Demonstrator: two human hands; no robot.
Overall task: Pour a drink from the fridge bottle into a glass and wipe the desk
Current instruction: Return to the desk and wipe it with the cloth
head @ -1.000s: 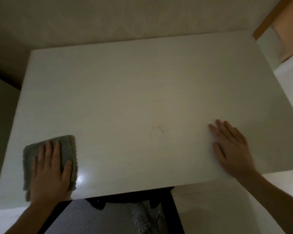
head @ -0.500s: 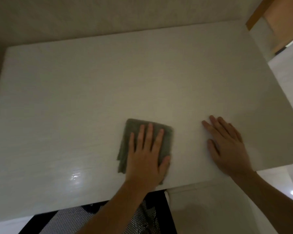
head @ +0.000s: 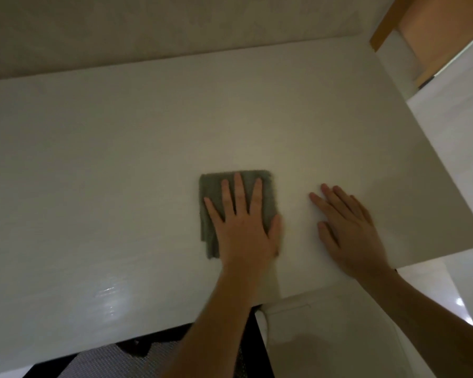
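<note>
A folded grey cloth (head: 212,195) lies flat on the white desk (head: 120,148), a little right of the middle. My left hand (head: 243,222) presses down on the cloth with its fingers spread, covering its lower right part. Just to the right, my right hand (head: 350,227) rests palm down on the bare desk near the front edge, fingers apart, holding nothing. No bottle or glass is in view.
A wall runs along the desk's far edge. A white unit (head: 325,336) stands under the desk's front right. A dark mesh chair seat (head: 107,361) shows below the front edge. A wooden frame (head: 385,25) is at the top right, over glossy floor (head: 464,282).
My left hand has slid the cloth from the desk's front left corner to the middle, beside my right hand, then slightly farther from me. My right hand has stayed in place.
</note>
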